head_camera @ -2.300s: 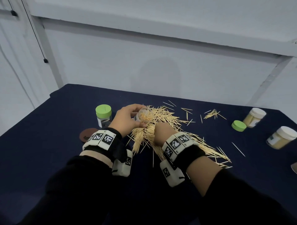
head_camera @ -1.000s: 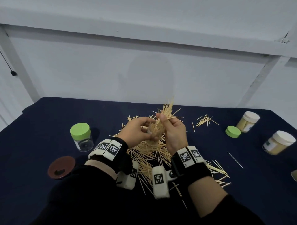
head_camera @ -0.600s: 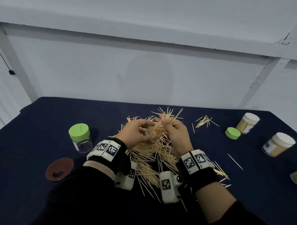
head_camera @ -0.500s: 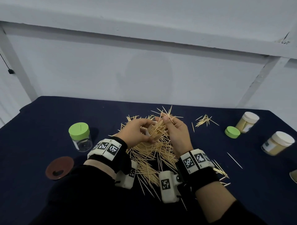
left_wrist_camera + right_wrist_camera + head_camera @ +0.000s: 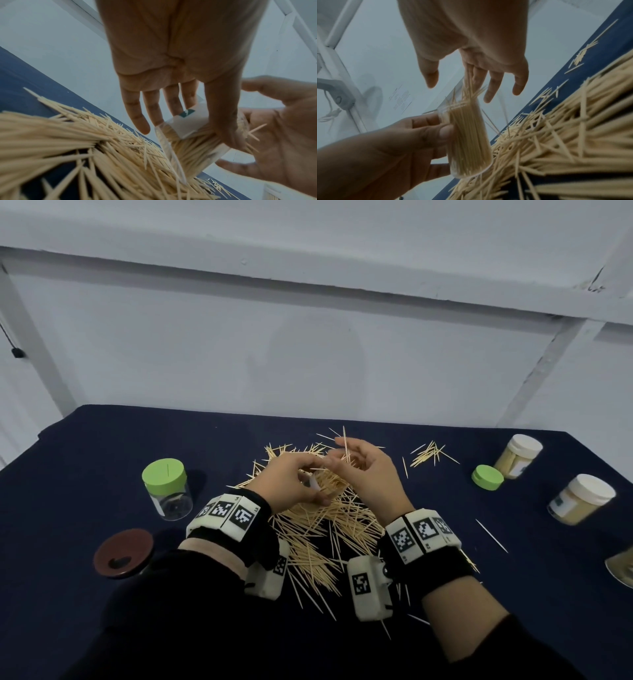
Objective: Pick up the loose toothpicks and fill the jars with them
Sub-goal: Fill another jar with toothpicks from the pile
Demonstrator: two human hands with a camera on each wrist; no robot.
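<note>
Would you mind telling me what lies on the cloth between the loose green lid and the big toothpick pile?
A small separate cluster of toothpicks lies between the green lid and the main toothpick pile, plus dark bare tablecloth; the head view shows it.

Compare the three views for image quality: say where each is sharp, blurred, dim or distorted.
Head view: dim, even light; wall beams bow from the wide lens; green-lidded jar fairly sharp. Left wrist view: nearest toothpicks smeared out of focus, left hand sharper. Right wrist view: held jar clear, foreground toothpicks blurred.
</note>
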